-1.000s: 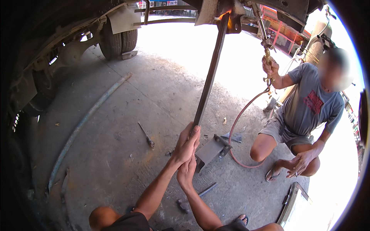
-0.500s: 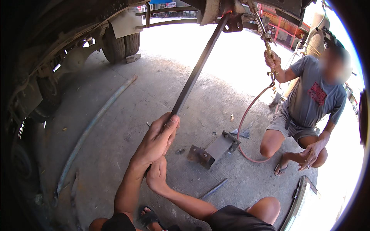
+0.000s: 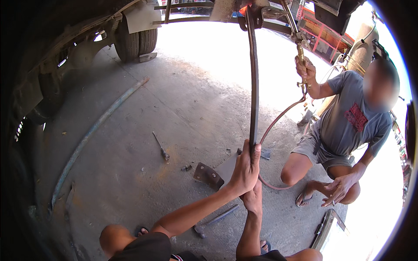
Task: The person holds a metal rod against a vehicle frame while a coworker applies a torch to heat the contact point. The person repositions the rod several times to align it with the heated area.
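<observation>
Floor, left: a long blue-green pipe (image 3: 93, 140) lies on the concrete, near the floor's shaded left edge. Right of it, a thin-shafted tool (image 3: 161, 146), now in full view; half a second ago the arms hid most of it. Next, a metal bracket (image 3: 209, 175), now partly behind the hands. Hammer (image 3: 221, 214) on the floor below.

Left hand (image 3: 245, 172) wraps tightly round a dark metal bar (image 3: 254, 87); right hand (image 3: 252, 198) closes round its lower end, just beneath. Bar now nearly upright, previously slanting down to the left; hands shifted rightward with it. Its top end is at glowing orange metal (image 3: 244, 9); contact, cannot tell.

Right: co-worker's hand (image 3: 306, 69) grips a brass torch (image 3: 301, 51). Grey shirt (image 3: 365, 102) bears red lettered print. Tall tan cylinder (image 3: 361, 52) behind; contents hidden.
</observation>
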A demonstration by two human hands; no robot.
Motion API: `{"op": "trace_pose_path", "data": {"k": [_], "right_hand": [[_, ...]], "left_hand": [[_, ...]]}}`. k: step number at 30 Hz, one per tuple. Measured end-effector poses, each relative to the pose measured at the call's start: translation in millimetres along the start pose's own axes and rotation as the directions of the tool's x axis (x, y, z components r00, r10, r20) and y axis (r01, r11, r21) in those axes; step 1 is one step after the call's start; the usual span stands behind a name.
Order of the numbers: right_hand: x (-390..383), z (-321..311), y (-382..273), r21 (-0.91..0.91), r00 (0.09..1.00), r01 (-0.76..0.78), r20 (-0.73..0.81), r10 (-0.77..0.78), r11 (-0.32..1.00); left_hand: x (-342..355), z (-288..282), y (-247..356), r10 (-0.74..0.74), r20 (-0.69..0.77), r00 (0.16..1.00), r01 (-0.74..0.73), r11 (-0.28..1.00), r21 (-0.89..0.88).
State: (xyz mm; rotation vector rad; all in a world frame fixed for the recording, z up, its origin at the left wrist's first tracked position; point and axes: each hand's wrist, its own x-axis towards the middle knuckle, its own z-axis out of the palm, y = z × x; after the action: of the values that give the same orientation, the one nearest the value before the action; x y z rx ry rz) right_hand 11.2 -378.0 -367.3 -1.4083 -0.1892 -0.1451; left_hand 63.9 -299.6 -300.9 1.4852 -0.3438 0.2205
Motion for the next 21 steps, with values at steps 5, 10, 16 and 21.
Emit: {"op": "trace_pose_path", "data": {"k": [5, 10, 16, 21], "right_hand": [[4.9, -68.0, -16.6, -0.040, 0.993, -0.103, 0.053, 0.105, 0.994], [18.7, -24.4, 32.8, 0.000, 0.997, -0.026, 0.076, 0.026, 1.000], [1.2, 81.2, 64.2, 0.182, 0.991, 0.007, 0.133, -0.032, 0.983], [-13.7, 158.5, 73.3, 0.390, 0.996, -0.022, 0.087, -0.013, 0.921]], "left_hand": [[10.1, 56.2, -12.8, 0.083, -0.090, 0.992, -0.094, 0.988, -0.119], [11.3, 18.8, -23.8, 0.050, -0.153, 0.987, -0.048, 0.999, 0.016], [-7.4, -68.4, 8.1, 0.021, -0.147, 0.989, -0.004, 0.994, 0.113], [-13.8, -125.8, 37.5, -0.063, -0.076, 0.995, 0.069, 0.994, 0.085]]}}
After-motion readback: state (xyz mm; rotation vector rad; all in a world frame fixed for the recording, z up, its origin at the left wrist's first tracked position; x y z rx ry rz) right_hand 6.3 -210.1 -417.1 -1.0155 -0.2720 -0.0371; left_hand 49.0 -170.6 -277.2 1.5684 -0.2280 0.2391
